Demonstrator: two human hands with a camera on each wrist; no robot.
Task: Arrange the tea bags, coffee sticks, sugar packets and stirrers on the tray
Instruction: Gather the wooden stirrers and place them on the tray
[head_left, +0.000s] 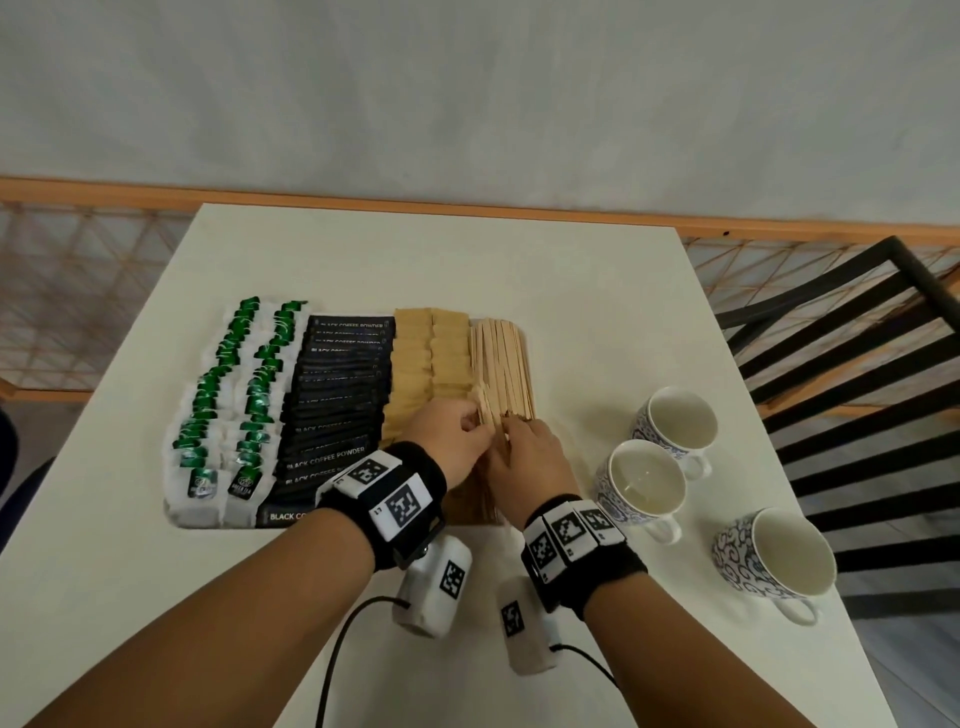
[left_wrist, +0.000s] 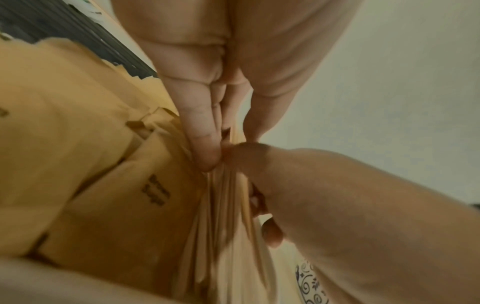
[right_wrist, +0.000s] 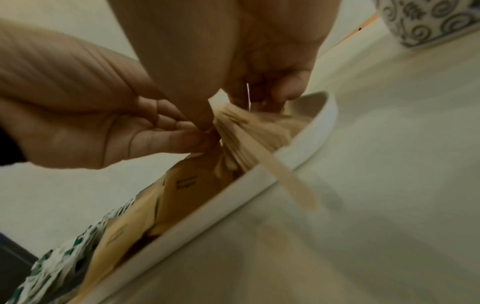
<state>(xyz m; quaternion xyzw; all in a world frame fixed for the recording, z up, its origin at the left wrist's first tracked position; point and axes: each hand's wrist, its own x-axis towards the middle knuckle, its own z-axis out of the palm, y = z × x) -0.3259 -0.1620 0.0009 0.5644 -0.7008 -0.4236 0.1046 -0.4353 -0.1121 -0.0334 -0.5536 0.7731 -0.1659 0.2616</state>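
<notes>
The flat wooden stirrers (head_left: 501, 364) lie in a bundle at the three o'clock end of the shallow white tray (right_wrist: 262, 176), just beside the tan paper sugar packets (head_left: 431, 358). To square this bundle well, I judge I should press both sides inward together and nudge the ends flush, since one stirrer juts out over the rim at about five o'clock in my right wrist view. My left hand (head_left: 452, 439) pinches the near ends of the bundle, fingers nearly closed with the thumb against them. My right hand (head_left: 530, 457) curls round the bundle from the three o'clock side, fingers bent on the sticks. At nine o'clock sit the green-and-white tea bags (head_left: 228, 395), then the black coffee sticks (head_left: 337, 395).
</notes>
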